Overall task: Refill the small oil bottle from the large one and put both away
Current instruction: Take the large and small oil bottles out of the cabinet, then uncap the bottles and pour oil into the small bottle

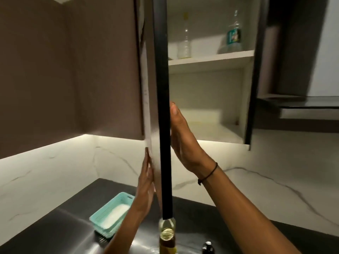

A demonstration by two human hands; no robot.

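An oil bottle [167, 233] with yellow oil stands on the dark counter at the bottom middle, its top hidden behind the edge of an open cabinet door [162, 107]. A small dark bottle [208, 247] with a shiny cap stands just right of it. My left hand [145, 187] lies flat against the door's outer face. My right hand [180, 136] presses flat on the door's inner side. Neither hand holds a bottle.
The open wall cabinet has a white shelf [211, 60] with a tall clear bottle [185, 39] and a labelled clear bottle [233, 32]. The lower compartment [207, 129] looks bare. A teal basket [110, 214] sits on the counter at left. Marble backsplash runs behind.
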